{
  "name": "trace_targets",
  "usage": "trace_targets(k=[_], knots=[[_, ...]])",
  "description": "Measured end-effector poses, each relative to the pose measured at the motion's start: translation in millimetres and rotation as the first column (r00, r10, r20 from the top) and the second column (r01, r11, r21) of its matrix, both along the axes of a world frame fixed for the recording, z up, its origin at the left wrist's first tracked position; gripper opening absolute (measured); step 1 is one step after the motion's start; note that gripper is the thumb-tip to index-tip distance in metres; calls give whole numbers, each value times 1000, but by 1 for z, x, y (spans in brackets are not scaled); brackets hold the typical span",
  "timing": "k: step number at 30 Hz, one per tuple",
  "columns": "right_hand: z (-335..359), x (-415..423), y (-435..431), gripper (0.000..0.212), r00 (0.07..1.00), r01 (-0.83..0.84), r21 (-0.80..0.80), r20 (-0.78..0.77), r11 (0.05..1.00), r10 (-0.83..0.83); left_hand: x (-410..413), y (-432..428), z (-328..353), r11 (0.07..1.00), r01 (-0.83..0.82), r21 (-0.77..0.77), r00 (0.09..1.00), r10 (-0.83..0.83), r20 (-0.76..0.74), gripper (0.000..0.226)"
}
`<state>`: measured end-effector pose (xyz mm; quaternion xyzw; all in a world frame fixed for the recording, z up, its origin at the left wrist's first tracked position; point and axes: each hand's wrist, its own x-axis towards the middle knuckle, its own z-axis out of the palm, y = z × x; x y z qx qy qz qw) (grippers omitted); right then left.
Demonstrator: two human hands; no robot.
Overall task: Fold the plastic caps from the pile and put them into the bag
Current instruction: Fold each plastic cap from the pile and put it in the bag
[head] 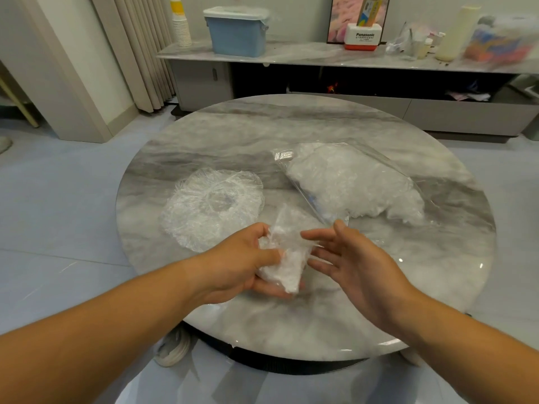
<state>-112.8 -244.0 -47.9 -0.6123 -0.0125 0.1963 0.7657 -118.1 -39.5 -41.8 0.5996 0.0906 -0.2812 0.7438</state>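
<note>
Above the near-centre of the round marble worktop point(291, 126), a folded plastic cap point(287, 258) is gripped in the left hand point(245, 263), w/ the thumb curled over it & the fingers underneath. Just right of it, the right hand point(353, 258) is held w/ fingers straight and spread, nothing grasped, palm turned toward the cap. Its fingertips are just beside the plastic, but contact can't be told. On the left of the worktop, the pile of caps point(211, 205) is laid flat, clear & crinkled, w/ gathered rims round a centre opening. To the right & farther off, the clear bag point(350, 182) is laid on the worktop, stuffed w/ white crumpled plastic, its near corner close to the right hand. At the far wall, a low cabinet point(320, 53) is topped w/ a blue lidded box point(236, 33), stacked paper cups point(181, 27) & a red-and-white Panasonic box point(363, 36).
</note>
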Motion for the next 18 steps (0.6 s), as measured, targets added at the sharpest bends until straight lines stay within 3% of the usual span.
trace_targets(k=[3, 6, 11, 14, 18], knots=[[8, 3, -3, 50, 998, 58, 44, 17, 997, -59, -8, -6, 0, 994, 112, -17, 994, -112, -15, 40], [8, 4, -4, 44, 987, 46, -79, 158, 996, -33, -11, -10, 2, 992, 118, -47, 987, -122, -108, 44], [2, -4, -7, 39, 930, -10, -273, 351, 962, 109, -6, -4, 4, 971, -2, -241, 952, -71, -296, 41], [-2, -9, -10, 41, 875, -39, -353, 440, 935, 202, -6, -1, 6, 938, 1, -345, 953, -106, -284, 47], [-4, -16, -13, 31, 788, -119, -584, 437, 803, 434, -3, -3, -2, 947, -56, -318, 969, -26, -245, 67]])
